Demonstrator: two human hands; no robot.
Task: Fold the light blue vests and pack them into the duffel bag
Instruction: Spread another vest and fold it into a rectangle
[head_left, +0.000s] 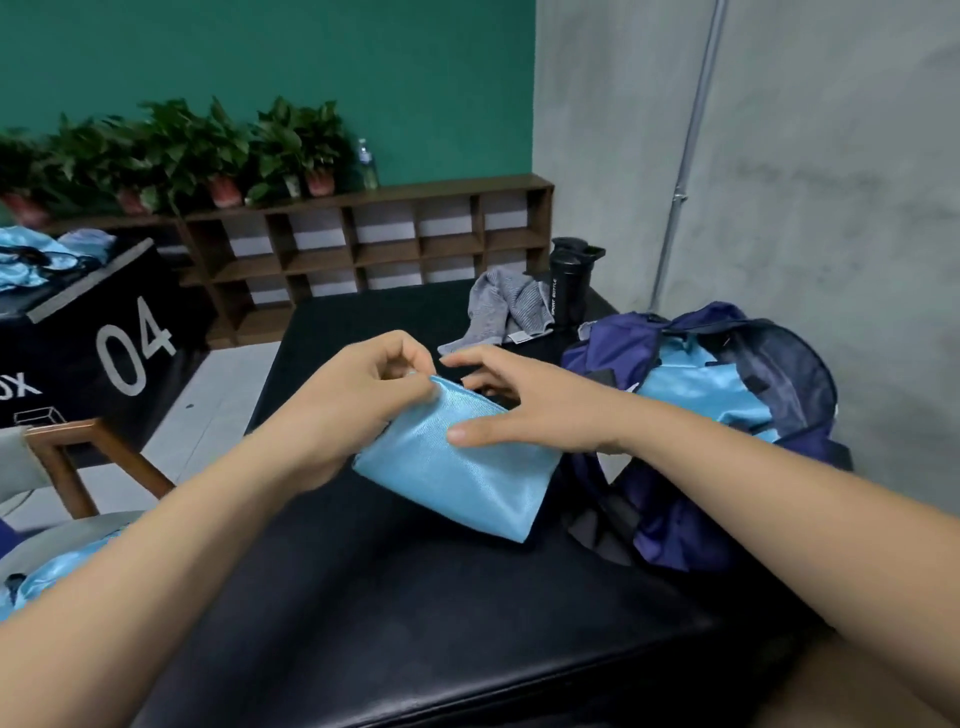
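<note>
A folded light blue vest (457, 478) is held just above the black table (395, 613), at its middle. My left hand (343, 410) pinches the vest's top left corner with curled fingers. My right hand (524, 405) lies on the vest's upper right edge, thumb pressed flat on the fabric, fingers spread and fairly straight. The navy duffel bag (691, 525) lies open at the right of the table. Another folded light blue vest (701, 395) shows inside it.
A grey towel (506, 306) and a black sports bottle (569, 283) stand at the table's far edge. More light blue vests lie on a chair (52, 566) at lower left and on a black box (119, 343) marked 04. Wooden shelves (363, 249) with potted plants line the wall.
</note>
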